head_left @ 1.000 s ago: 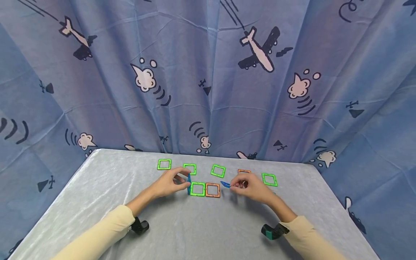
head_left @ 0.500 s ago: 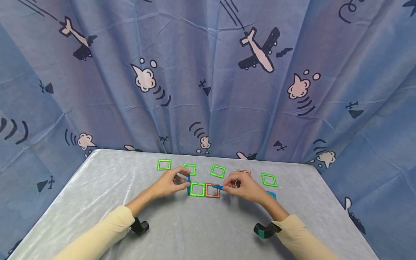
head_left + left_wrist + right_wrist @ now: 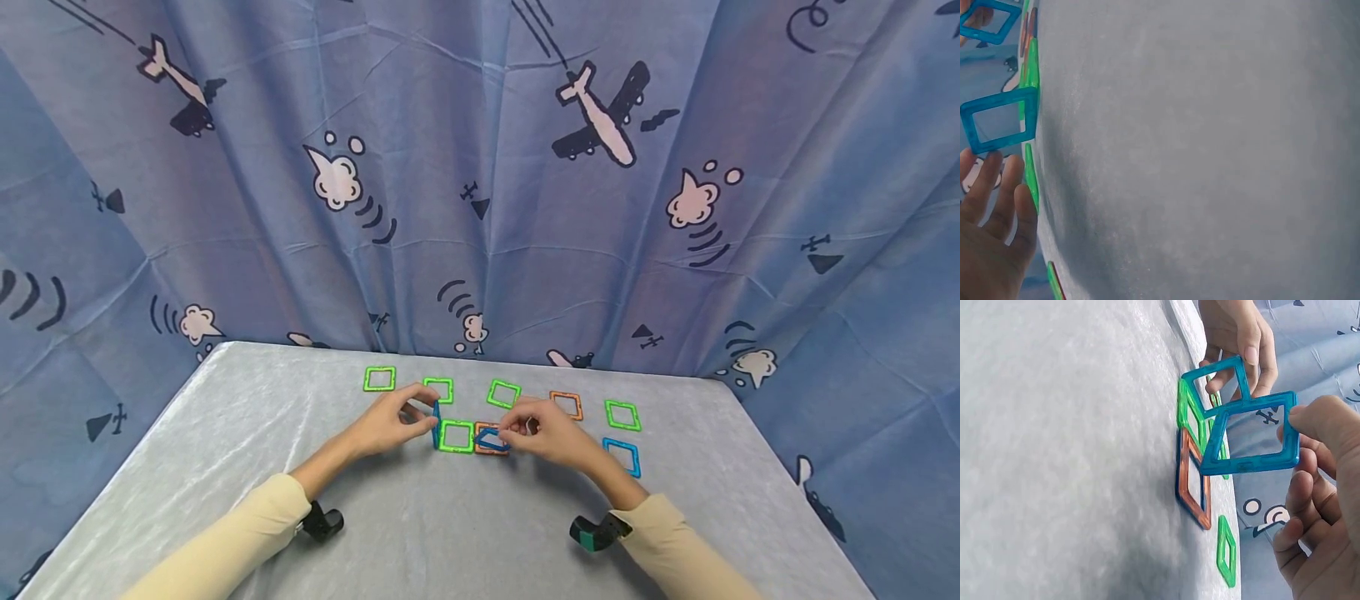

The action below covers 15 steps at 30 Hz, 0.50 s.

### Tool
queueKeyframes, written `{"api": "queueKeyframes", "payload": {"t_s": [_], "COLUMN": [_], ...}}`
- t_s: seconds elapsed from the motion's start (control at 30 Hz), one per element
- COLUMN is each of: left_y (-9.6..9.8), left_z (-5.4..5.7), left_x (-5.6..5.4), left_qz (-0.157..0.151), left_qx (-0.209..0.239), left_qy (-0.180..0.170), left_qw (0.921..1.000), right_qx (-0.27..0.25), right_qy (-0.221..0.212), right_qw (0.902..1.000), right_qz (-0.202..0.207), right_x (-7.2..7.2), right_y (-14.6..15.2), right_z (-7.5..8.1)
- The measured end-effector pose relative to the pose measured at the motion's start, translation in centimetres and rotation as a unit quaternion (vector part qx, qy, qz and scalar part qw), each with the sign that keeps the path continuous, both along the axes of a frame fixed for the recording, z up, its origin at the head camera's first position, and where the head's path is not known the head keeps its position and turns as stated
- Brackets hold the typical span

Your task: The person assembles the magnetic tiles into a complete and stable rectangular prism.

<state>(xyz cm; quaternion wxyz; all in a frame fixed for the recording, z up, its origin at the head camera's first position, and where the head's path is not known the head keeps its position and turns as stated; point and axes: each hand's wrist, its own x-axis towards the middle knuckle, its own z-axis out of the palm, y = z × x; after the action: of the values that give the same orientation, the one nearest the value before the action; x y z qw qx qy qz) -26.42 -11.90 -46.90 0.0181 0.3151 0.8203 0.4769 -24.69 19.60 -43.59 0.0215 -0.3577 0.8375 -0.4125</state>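
Observation:
My left hand [image 3: 393,417] holds a blue square magnetic tile [image 3: 1030,115] upright, thumb and fingertips at its edge. That tile stands at the left edge of a green tile [image 3: 456,451] lying flat. An orange tile [image 3: 491,452] lies against the green one's right side. My right hand [image 3: 551,433] pinches a second blue magnetic tile [image 3: 1250,465] by one edge, thumb on its near face. In the head view this tile is tilted over the orange tile; the right wrist view shows it in front of the other blue tile. Whether it touches the orange tile, I cannot tell.
Along the back of the cloth-covered table [image 3: 390,533] lie several green tiles, such as one at the far left [image 3: 379,389], and an orange tile [image 3: 566,393]. Another blue tile [image 3: 636,460] lies right of my right hand. A patterned curtain [image 3: 480,167] hangs behind.
My right hand has moved left with its blue tile, which has come over the orange tile and turned. The blue tile at the right has come into view. My left hand stays put.

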Motion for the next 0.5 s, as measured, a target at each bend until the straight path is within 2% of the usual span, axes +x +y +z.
{"api": "queueKeyframes", "payload": {"t_s": [0.27,0.5], "left_y": [0.1,0.2], "left_z": [-0.1,0.0], "left_x": [-0.2,-0.1], "left_qz": [-0.001,-0.002], "left_qx": [0.005,0.009], "left_qy": [-0.006,-0.006], "left_qw": [1.0,0.9999], "right_qx": [0.003,0.002], "right_qy": [0.006,-0.016], "right_qw": [0.9998,0.9987], "right_qz": [0.021,0.047], "right_x": [-0.2,-0.4], "right_y": [-1.0,-1.6], "right_z": [0.1,0.0]}}
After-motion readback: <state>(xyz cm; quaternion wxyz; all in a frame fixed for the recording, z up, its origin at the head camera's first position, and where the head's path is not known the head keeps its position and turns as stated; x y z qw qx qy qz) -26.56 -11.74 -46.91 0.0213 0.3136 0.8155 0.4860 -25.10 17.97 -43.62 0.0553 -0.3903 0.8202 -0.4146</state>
